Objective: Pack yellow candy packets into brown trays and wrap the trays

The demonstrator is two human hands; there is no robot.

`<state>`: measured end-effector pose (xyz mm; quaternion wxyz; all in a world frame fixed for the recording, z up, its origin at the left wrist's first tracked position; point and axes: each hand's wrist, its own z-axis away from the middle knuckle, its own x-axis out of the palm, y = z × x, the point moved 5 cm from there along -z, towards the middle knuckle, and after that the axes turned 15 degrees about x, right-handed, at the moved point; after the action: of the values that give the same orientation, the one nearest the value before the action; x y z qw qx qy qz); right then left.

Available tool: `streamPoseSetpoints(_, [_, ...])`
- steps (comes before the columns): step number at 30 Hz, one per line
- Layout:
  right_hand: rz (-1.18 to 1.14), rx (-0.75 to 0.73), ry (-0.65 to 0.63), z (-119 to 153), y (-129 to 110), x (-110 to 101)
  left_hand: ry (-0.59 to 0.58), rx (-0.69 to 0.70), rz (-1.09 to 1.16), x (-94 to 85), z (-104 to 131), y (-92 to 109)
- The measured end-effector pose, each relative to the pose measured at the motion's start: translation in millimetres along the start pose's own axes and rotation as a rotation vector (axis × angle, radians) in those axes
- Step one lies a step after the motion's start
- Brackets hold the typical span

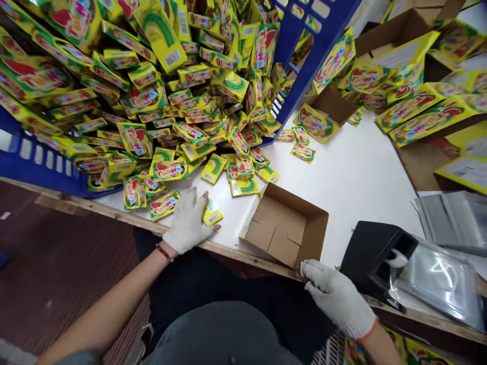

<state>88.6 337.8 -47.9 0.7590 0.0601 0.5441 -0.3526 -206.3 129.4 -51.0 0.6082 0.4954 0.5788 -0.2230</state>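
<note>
Small yellow-green candy boxes (182,116) spill in a heap from a tipped blue basket (317,35) onto the white table. My left hand (188,220), in a white glove with bare fingertips, lies with fingers spread on the table edge, touching a small yellow box (212,212) beside its fingers. An open brown carton (285,223) with nothing inside stands right of that hand. At the carton's near right corner is my gloved right hand (337,294), its fingers curled together against the cardboard edge.
A black tape dispenser (375,258) stands right of the carton, with clear plastic sleeves (443,279) beyond it. Larger printed cartons (429,116) crowd the upper right. A wooden strip (236,256) edges the table.
</note>
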Motion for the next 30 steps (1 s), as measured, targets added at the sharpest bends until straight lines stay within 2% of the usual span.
streamPoseSetpoints(2, [-0.070,0.018,-0.005,0,-6,-19,-0.113,-0.039,-0.034,0.9,-9,-13])
streamPoseSetpoints(3, [-0.129,0.026,0.023,0,-10,-32,-0.112,-0.041,0.003,0.5,-13,-12])
streamPoseSetpoints(5, [-0.291,0.059,0.126,-2,-19,-56,0.031,-0.010,0.144,-6.2,-18,2])
streamPoseSetpoints(7, [-0.526,0.134,0.177,-11,-30,-68,0.255,0.095,0.338,-17.6,-19,31])
streamPoseSetpoints(9, [-0.854,0.192,0.060,-27,-47,-59,0.390,0.257,0.531,-24.0,-19,70])
streamPoseSetpoints(11, [-1.167,0.177,-0.217,-44,-72,-37,0.365,0.381,0.674,-18.1,-21,107])
streamPoseSetpoints(12, [-1.275,0.155,-0.348,-50,-84,-27,0.346,0.502,0.696,-14.2,-22,125])
streamPoseSetpoints(13, [-1.342,0.140,-0.440,-54,-92,-20,0.338,0.556,0.705,-9.4,-22,135])
streamPoseSetpoints(14, [-1.373,0.134,-0.475,-59,-95,-16,0.323,0.590,0.691,-4.6,-23,138])
streamPoseSetpoints(16, [-1.345,0.137,-0.390,-68,-87,-20,0.305,0.578,0.596,-0.5,-22,126])
streamPoseSetpoints(19, [-1.017,0.171,-0.171,-86,-58,-33,0.249,0.361,0.295,-14.0,-12,68])
streamPoseSetpoints(21, [-0.754,0.187,-0.161,-98,-46,-31,0.085,0.067,0.054,-28.0,-2,17])
streamPoseSetpoints(24, [-0.547,0.173,-0.286,-109,-53,-11,-0.228,-0.196,-0.208,-42.4,13,-40])
streamPoseSetpoints(26, [-0.443,0.150,-0.327,-112,-68,3,-0.283,-0.242,-0.291,-46.0,16,-57])
streamPoseSetpoints(27, [-0.379,0.137,-0.321,-113,-76,8,-0.274,-0.239,-0.302,-45.3,16,-60])
streamPoseSetpoints(30, [-0.208,0.114,-0.196,-116,-93,16,-0.147,-0.165,-0.199,-39.4,10,-50])
